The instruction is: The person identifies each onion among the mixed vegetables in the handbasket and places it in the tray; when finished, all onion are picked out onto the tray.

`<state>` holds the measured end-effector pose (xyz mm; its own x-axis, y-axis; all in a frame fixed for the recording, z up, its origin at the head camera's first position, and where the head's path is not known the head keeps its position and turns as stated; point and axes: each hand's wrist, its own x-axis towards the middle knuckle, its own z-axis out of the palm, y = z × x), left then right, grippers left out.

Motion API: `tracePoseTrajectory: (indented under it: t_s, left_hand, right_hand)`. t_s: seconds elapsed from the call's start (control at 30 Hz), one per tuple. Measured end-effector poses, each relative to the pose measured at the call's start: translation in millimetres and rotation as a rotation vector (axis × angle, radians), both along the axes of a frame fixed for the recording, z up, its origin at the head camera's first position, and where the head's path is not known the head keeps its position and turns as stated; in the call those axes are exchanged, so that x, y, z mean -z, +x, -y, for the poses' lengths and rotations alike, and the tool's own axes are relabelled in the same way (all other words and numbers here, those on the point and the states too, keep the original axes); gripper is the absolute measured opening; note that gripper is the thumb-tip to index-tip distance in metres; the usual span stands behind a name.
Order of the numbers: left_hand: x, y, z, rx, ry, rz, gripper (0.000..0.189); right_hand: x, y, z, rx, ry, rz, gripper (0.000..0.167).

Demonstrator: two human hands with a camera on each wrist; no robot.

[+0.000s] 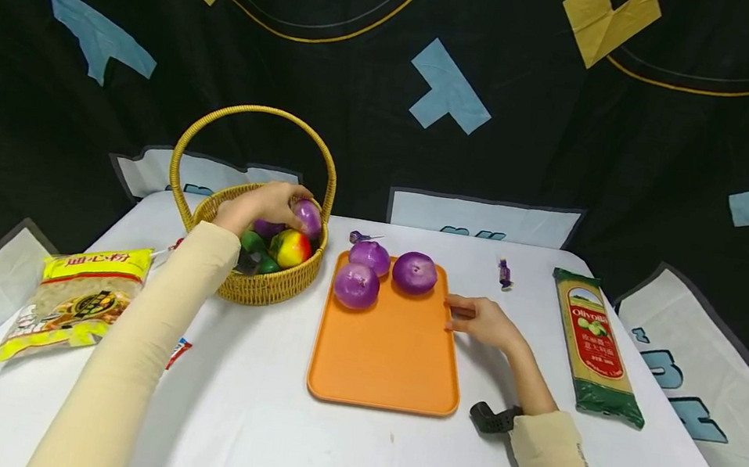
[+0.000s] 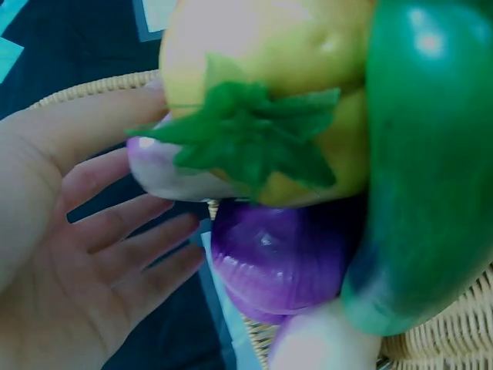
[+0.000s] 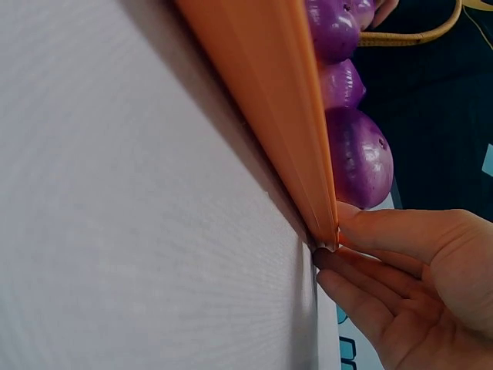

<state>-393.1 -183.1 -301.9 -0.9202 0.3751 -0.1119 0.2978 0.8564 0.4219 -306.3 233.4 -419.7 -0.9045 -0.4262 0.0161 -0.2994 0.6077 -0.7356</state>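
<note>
A wicker basket (image 1: 260, 291) holds purple onions, a yellow-and-red bell pepper (image 1: 290, 248) and long green vegetables (image 2: 431, 154). My left hand (image 1: 271, 206) reaches over its rim, fingers extended beside a purple onion (image 1: 308, 218). In the left wrist view the thumb lies along that onion, partly hidden behind the pepper, and the other fingers are spread and nearly straight. To the right is an orange tray (image 1: 387, 353) with three purple onions (image 1: 415, 273) near its far end. My right hand (image 1: 486, 323) pinches the tray's right edge, thumb on the rim and fingers lower down.
A yellow noodle bag (image 1: 82, 298) lies at the left, with a small red-and-blue packet (image 1: 179, 352) near the left sleeve. Wrapped candies lie behind the tray and to its right, one a purple candy (image 1: 505, 274). A pasta pack (image 1: 594, 345) lies farther right.
</note>
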Motion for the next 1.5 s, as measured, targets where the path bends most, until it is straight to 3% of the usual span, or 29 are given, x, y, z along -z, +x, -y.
tracePoseTrajectory:
  t_s: [0.17, 0.4, 0.57, 0.73, 0.87, 0.97, 1.23, 1.33, 1.5]
  left_hand:
    - [5.9, -4.3, 3.2, 0.029, 0.027, -0.043, 0.055]
    - [7.5, 2.6, 9.0, -0.01, 0.168, -0.095, 0.061]
    - [1.7, 22.4, 6.1, -0.026, 0.282, -0.197, 0.063]
    - [3.0, 55.2, -10.5, -0.024, 0.432, -0.294, 0.065]
    - [15.6, 77.4, -30.7, 0.031, 0.516, -0.311, 0.066]
    - [26.9, 86.5, -49.6, 0.091, 0.544, -0.313, 0.065]
    - [55.9, 92.6, -105.9, 0.279, 0.49, -0.357, 0.061]
    - [71.6, 94.4, -119.9, 0.337, 0.472, -0.319, 0.061]
    - [91.8, 95.6, -132.8, 0.351, 0.412, -0.27, 0.061]
  right_hand:
    - [-0.4, -0.1, 1, -0.005, -0.004, -0.006, 0.05]
    - [-1.7, 1.5, 2, 0.0, -0.002, 0.002, 0.049]
    - [-2.4, 2.0, 1, 0.01, 0.003, -0.003, 0.05]
    - [-3.2, 1.7, -1, 0.012, -0.001, -0.006, 0.05]
    - [-2.0, 1.3, -1, 0.01, -0.009, -0.007, 0.05]
    - [-0.5, 1.2, -1, 0.007, -0.015, -0.004, 0.05]
    - [-0.3, 0.2, -1, 0.008, -0.004, -0.016, 0.05]
    - [-0.2, 1.1, 0, 0.007, -0.005, -0.008, 0.051]
    - [-0.1, 2.6, 0, 0.003, -0.003, -0.006, 0.05]
